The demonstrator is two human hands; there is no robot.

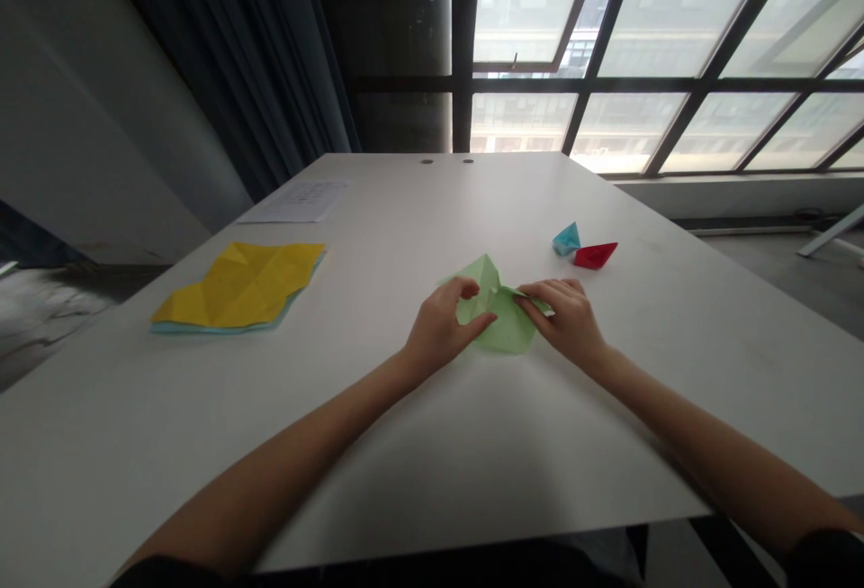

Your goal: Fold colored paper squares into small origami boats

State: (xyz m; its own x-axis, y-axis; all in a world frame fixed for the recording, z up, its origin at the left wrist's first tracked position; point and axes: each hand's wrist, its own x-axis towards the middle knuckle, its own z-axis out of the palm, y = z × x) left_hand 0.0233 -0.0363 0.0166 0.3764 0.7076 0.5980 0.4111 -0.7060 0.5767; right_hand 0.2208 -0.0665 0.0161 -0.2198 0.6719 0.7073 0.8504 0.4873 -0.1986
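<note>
A light green sheet of paper [508,329], partly folded, with creases and raised flaps, is between my two hands above the white table. My right hand [565,316] pinches its right edge between thumb and fingers. My left hand [442,320] is at the paper's left side, its fingers curled and the thumb apart from them, with the thumb tip close over the paper. Part of the sheet's left corner is hidden behind the left fingers; whether they touch it I cannot tell.
Beyond my right hand lie a small blue folded paper piece [567,239] and a red folded paper piece [596,255]. Creased yellow paper [247,282] rests on light blue paper [280,316] at the left. A printed white sheet [297,202] lies farther back on the white table [418,219].
</note>
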